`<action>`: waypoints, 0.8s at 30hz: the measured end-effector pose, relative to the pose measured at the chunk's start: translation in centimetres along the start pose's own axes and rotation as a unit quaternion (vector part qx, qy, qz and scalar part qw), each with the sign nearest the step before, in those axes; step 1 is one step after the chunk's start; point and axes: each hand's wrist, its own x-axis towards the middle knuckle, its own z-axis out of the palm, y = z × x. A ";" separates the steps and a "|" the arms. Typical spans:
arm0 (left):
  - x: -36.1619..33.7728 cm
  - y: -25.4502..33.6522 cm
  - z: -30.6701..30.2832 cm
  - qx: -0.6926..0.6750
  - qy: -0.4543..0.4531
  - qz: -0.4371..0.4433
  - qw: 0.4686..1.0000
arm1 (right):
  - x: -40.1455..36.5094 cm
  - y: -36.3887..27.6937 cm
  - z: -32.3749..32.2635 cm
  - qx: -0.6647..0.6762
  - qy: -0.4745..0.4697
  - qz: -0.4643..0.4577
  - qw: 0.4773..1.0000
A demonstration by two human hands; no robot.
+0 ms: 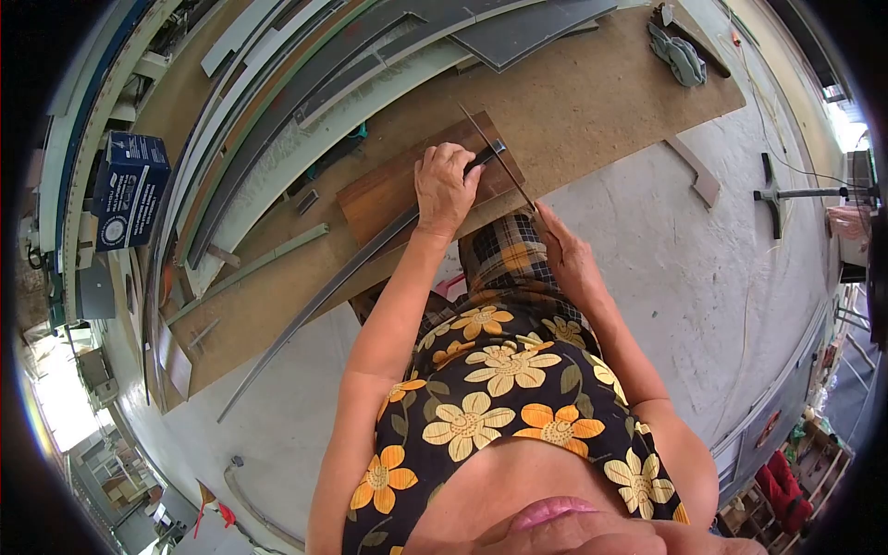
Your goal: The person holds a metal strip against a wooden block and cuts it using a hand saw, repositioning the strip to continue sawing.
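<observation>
Table (601,85) bears a reddish-brown board (377,199); a dark strip (338,280) slants across it, overhanging near left. The left hand (446,185) clasps the strip by its far end; the right hand (566,252) grips a thin tool (499,157) crossing there.

From my end I see a brown workbench (592,116) running diagonally through the view. A reddish-brown wooden board (370,202) lies flat on it, close to the near edge. I make out long curved strips (370,97) crowded together along the far side, with a dark grey panel (532,35) beside them. A crumpled grey glove (680,60) lies near the right end, next to a dark, slender item (703,44) I can't identify. Left of the board I have a short dark offcut (308,202) and a pale green strip (277,262) set at a slant.
</observation>
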 end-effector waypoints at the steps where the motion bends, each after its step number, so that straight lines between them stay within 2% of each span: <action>1: 0.0 0.2 0.0 0.000 0.000 -0.007 1.000 | 0.0 0.2 0.1 0.001 0.001 -0.005 1.000; 4: -0.1 0.1 0.3 -0.025 0.024 0.004 0.999 | 0.0 0.6 0.2 0.012 0.005 -0.021 1.000; 16: -0.1 0.1 0.2 -0.045 0.008 0.011 0.999 | -0.1 0.5 0.1 -0.008 0.006 -0.027 1.000; 24: 0.1 0.3 0.1 -0.060 0.012 -0.016 0.998 | 0.4 -0.2 0.0 -0.015 0.000 -0.008 1.000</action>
